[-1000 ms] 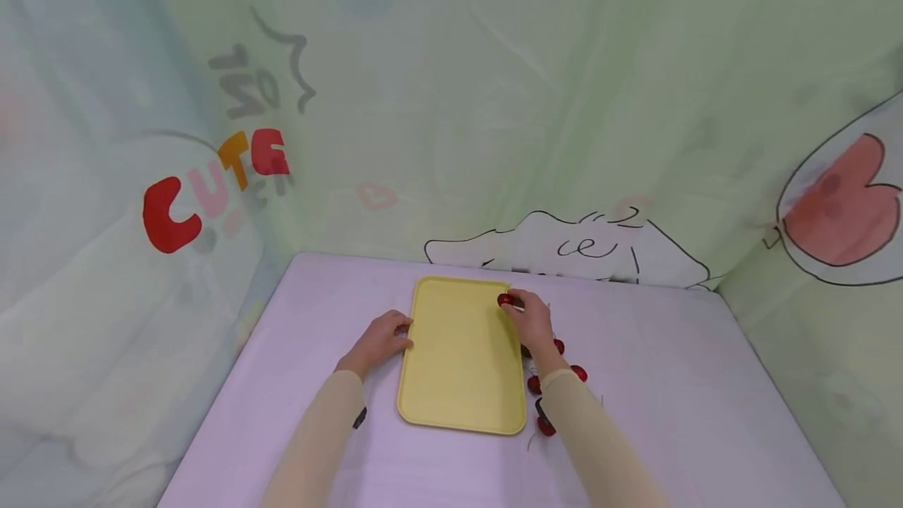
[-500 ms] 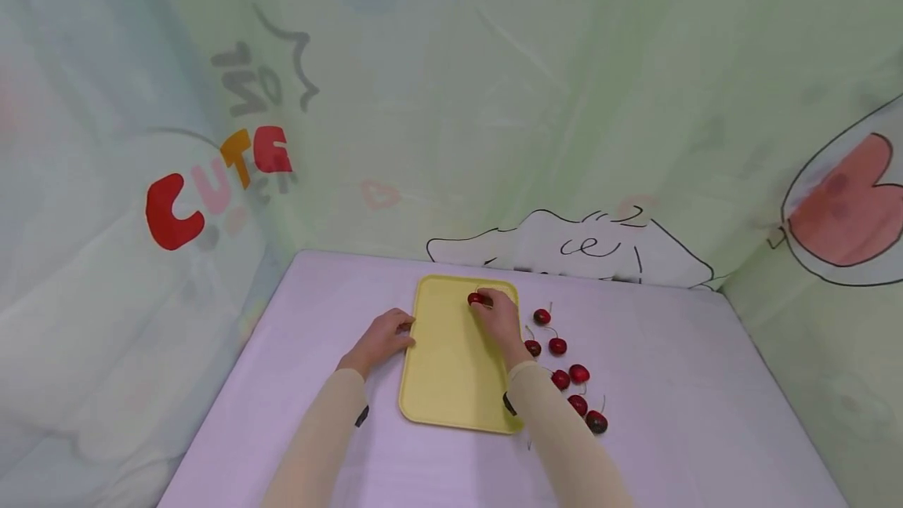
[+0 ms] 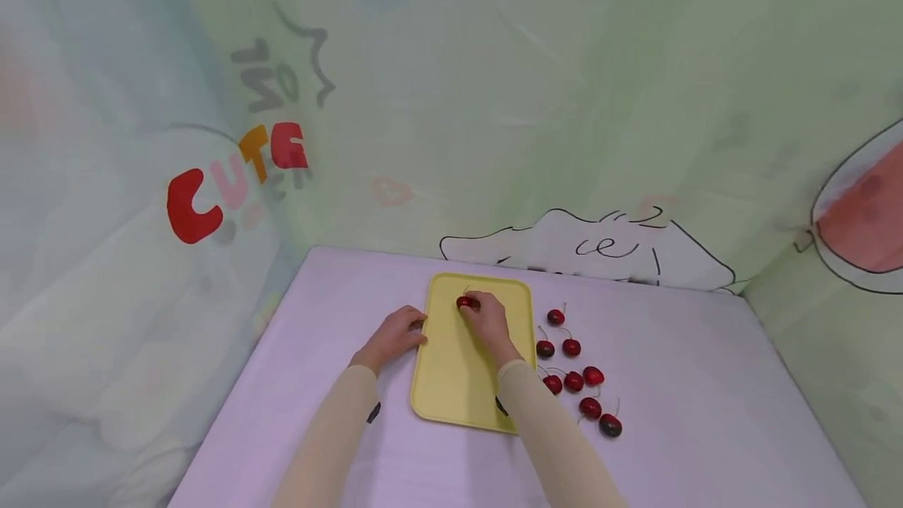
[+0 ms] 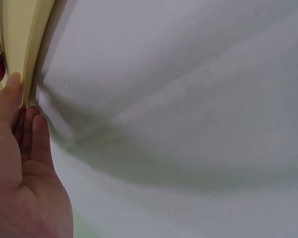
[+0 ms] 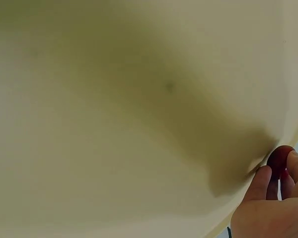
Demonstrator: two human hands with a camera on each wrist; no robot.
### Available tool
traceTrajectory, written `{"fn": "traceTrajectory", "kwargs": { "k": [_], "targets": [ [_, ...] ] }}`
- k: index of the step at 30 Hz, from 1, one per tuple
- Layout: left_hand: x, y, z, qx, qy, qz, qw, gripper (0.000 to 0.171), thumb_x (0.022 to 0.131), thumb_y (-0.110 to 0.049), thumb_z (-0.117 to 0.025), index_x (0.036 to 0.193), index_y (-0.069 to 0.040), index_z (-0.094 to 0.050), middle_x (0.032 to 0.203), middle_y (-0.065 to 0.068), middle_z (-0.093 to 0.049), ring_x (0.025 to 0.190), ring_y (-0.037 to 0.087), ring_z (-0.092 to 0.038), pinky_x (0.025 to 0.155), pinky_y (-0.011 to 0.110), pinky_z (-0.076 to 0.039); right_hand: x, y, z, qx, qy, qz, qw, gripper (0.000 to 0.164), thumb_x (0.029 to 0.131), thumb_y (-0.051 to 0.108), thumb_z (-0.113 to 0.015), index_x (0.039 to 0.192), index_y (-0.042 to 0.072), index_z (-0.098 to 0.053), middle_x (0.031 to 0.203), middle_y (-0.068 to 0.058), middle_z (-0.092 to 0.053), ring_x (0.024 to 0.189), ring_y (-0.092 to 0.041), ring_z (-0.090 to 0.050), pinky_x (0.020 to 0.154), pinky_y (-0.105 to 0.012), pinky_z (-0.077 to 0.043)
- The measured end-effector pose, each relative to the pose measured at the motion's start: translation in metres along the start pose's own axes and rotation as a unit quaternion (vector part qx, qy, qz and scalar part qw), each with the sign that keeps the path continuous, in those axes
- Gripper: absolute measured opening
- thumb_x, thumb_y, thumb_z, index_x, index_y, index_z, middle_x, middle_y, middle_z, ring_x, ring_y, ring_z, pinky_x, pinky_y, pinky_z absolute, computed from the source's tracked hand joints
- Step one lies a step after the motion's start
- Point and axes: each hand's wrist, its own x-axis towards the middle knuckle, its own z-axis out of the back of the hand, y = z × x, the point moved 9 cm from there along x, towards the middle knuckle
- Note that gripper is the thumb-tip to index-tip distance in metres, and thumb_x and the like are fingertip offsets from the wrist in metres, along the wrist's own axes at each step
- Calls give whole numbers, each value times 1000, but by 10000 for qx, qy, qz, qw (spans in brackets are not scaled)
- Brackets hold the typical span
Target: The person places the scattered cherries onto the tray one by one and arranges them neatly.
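Observation:
A yellow tray [image 3: 451, 382] lies on the purple table. My left hand [image 3: 395, 338] is at its left edge; in the left wrist view the thumb [image 4: 10, 94] lies over the rim with the fingers on the outer side, pinching it. Over the far part of the tray, my right hand [image 3: 489, 321] pinches a dark red cherry [image 3: 462, 302] by its body, its stem pointing up. The right wrist view shows the same cherry [image 5: 280, 157] between thumb and fingertips, close over the tray's surface. Part of the tray is hidden under the right forearm.
Several loose cherries [image 3: 574, 381] with stems are scattered on the table [image 3: 677, 414] right of the tray, beside my right forearm. A printed fabric backdrop [image 3: 451, 139] rises behind the table and at both sides.
My right hand has carried the cherry leftward from the tray's far right corner to over its far part. My left hand keeps its place at the left edge. The view has shifted slightly.

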Motion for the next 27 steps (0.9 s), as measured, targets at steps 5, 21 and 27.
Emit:
{"fn": "traceTrajectory", "kwargs": {
  "k": [5,21,27],
  "targets": [
    [-1,-2,4,29,-61,-35,10000,37,87,-7,-73,119,6,-63,112,13,-60,100,23,-57,93,39,-50,3,9,-4,-179,-6,192,9997,33,89,8,-71,120,-3,-67,116,-19,-66,108,-32,-61,94,-44,-51],
    [-2,-16,4,128,66,-179,9997,37,88,-4,-71,121,10,-60,116,16,-59,103,28,-58,94,39,-49,9,25,-16,-135,71,329,9993,31,90,7,-70,119,-4,-66,116,-20,-65,108,-33,-61,96,-45,-49],
    [-1,-10,3,179,75,-43,9998,39,88,-7,-71,123,8,-61,118,15,-59,107,27,-58,98,40,-48,9,29,-19,-176,148,214,9995,32,91,8,-69,121,-4,-65,118,-20,-65,110,-32,-60,98,-44,-48]
  ]
}}
